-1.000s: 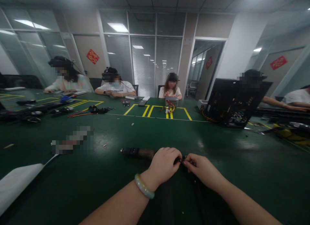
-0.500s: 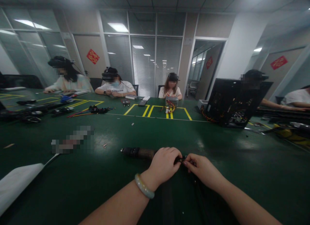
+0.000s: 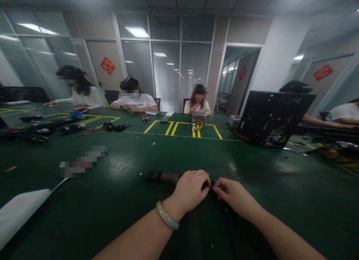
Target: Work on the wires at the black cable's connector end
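Observation:
A long dark cylindrical tool lies across the green table in front of me, with a brownish body and a small metal tip at its left end. My left hand, with a pale bangle at the wrist, is closed over the tool's right part, thumb and fingers curled together. Just to the right, my right hand pinches a small dark piece by the tool's end, fingertips almost meeting my left ones. What exactly lies between the fingertips is hidden. A dark cable-like strip runs down toward me below my right hand.
White sheet material lies at the left, near a blurred-out item. Bundled cables rest farther back. A black computer case stands at the back right. Several people sit around the table.
My hands stay nearly still at the tool's end. At the far left, a co-worker's arm has reached farther out to the left.

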Motion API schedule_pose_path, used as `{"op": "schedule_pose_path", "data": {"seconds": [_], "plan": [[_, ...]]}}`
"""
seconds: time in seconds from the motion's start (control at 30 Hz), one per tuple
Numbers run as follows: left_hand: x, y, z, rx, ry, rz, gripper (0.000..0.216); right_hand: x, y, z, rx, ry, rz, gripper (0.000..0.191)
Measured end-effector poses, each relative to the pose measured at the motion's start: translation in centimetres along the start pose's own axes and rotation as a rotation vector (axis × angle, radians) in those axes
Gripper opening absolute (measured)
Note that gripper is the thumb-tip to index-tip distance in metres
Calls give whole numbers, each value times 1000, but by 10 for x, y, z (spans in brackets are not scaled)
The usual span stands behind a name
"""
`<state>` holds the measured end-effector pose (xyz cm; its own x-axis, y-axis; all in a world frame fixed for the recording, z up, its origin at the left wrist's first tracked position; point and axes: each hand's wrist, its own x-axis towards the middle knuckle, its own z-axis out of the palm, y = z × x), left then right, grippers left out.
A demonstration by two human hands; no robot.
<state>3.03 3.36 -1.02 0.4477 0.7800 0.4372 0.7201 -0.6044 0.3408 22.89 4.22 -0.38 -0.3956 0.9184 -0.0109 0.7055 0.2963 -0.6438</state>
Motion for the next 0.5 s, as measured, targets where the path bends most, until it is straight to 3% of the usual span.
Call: {"op": "schedule_pose_path", "data": {"seconds": [0.5], "plan": [[0, 0, 0, -5, 4, -24, 11, -1, 3, 0, 10, -5, 1, 20]]}}
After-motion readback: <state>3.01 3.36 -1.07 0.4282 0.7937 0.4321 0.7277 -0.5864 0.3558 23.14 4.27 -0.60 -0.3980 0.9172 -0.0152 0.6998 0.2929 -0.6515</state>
